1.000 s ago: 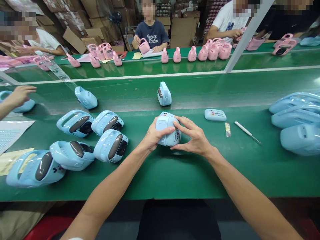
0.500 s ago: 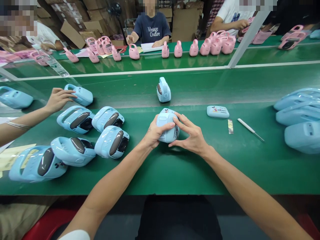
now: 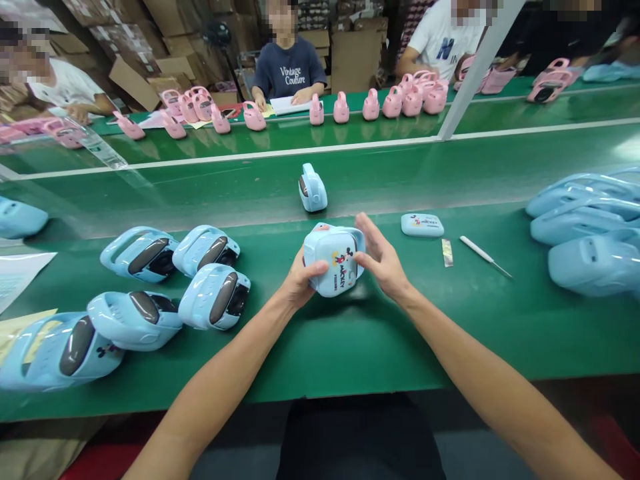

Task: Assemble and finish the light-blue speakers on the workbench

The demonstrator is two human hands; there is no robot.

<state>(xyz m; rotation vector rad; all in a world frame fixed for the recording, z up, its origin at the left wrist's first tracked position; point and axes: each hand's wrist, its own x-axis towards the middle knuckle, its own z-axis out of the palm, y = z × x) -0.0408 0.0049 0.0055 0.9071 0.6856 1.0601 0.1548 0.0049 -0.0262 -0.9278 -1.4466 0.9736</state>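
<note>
A light blue toy case [image 3: 334, 260] with a cartoon mouse print stands on the green bench, its printed face turned towards me. My left hand [image 3: 299, 283] grips its left side, thumb on the front. My right hand [image 3: 381, 261] presses flat against its right side, fingers stretched out. A loose blue printed cover [image 3: 422, 225] lies just to the right, beside a small foil strip [image 3: 447, 253] and a thin white pick tool [image 3: 484, 256].
Several blue handled shells [image 3: 215, 296] lie at my left, more [image 3: 586, 227] are stacked at the right. One blue unit [image 3: 313, 189] stands on the conveyor belt beyond. Pink units [image 3: 370, 105] line the far bench, where other people sit. Paper sheets [image 3: 17, 283] lie far left.
I have turned the blue case so its printed face is towards me, and my right hand has opened against its side. The neighbour's hand and the shell it reached for are gone from the left.
</note>
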